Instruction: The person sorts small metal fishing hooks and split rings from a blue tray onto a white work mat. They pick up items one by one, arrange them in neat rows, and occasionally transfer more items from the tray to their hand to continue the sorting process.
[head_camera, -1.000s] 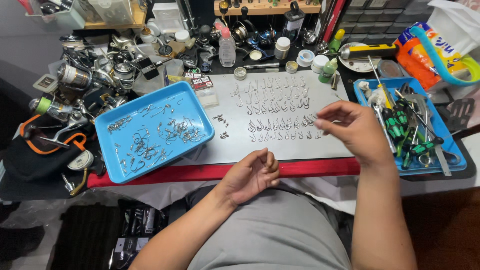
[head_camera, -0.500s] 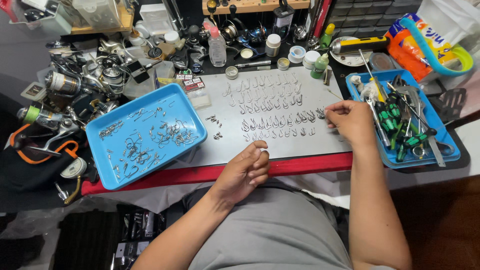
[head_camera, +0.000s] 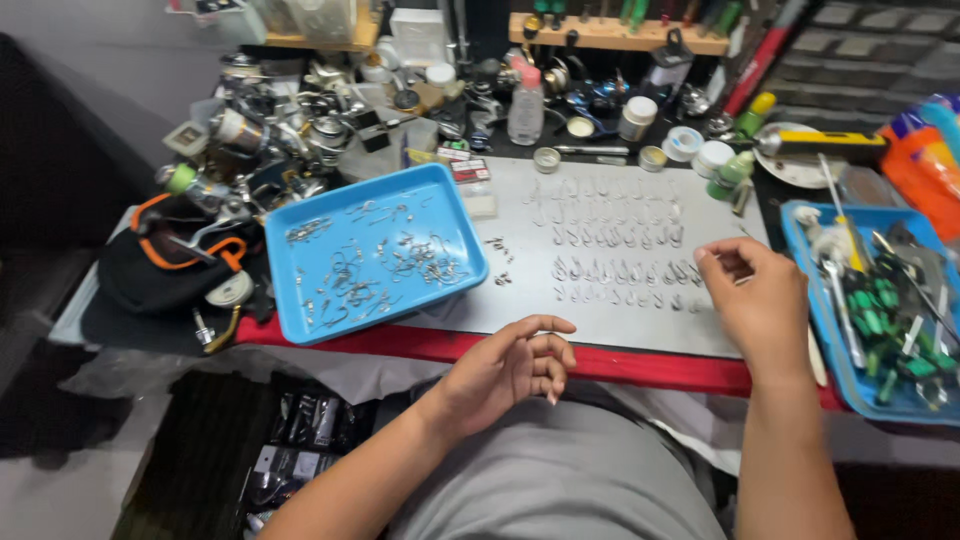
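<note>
Your right hand (head_camera: 757, 300) pinches narrow at the hook rows (head_camera: 620, 270) — laying-out step; next needs neat alignment — left hand (head_camera: 515, 365) loosely curled, empty.

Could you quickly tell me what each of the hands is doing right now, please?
Left hand: loosely curled, empty, at the red table edge.
Right hand: fingertips pinched over the rows of small metal hooks; whether it grips one cannot be told.

Right tray (head_camera: 800, 225) cut off; hooks (head_camera: 620, 270) tiny
</note>
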